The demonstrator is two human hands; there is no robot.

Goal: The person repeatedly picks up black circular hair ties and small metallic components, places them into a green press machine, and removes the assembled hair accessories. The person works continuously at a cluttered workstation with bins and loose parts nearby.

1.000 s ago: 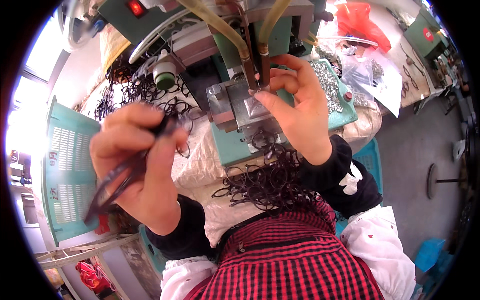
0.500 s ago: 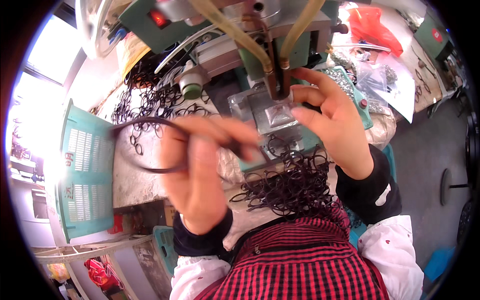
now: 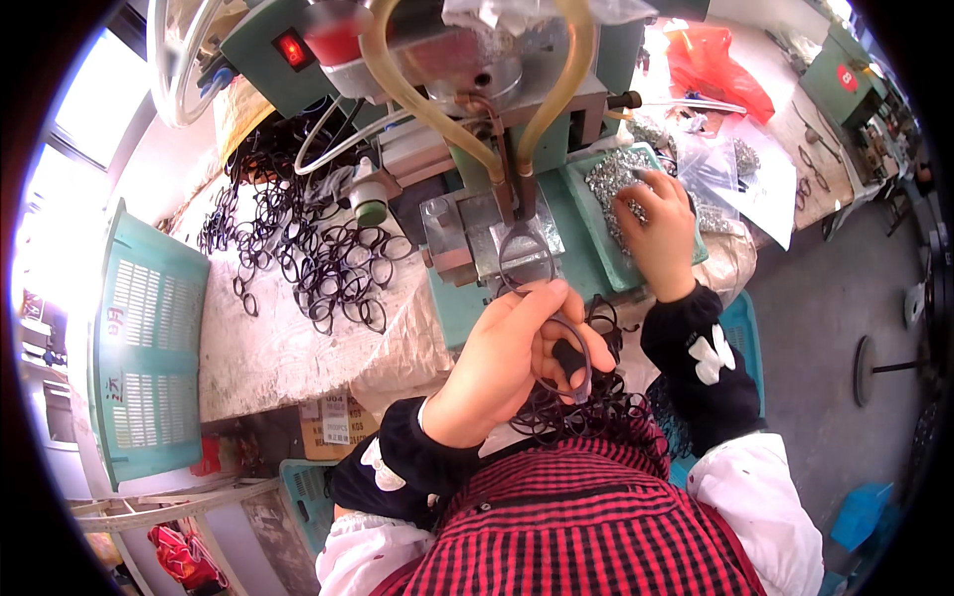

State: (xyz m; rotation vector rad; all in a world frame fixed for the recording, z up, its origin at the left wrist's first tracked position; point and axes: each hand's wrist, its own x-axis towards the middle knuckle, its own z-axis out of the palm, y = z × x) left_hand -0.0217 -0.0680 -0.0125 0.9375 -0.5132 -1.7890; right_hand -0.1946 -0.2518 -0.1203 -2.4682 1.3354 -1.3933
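Note:
My left hand is closed on a dark eyeglass frame. One rim of that frame stands up from my fingertips against the metal block under the machine's two copper-coloured electrode tips; the other rim hangs by my curled fingers. My right hand is over the green tray, its fingers bent into a pile of small silvery metal parts. What lies between those fingertips is too small to make out. Below my left hand, a heap of dark frames lies against my checked apron.
More dark frames are spread over the bench to the left, beside a turquoise plastic basket. Thick yellowish hoses arch down the machine. At the back right lie a red plastic bag and clear bags.
My left hand has brought the eyeglass frame rightward to the block under the electrode tips. My right hand has left the tips and moved right to the tray of metal parts.

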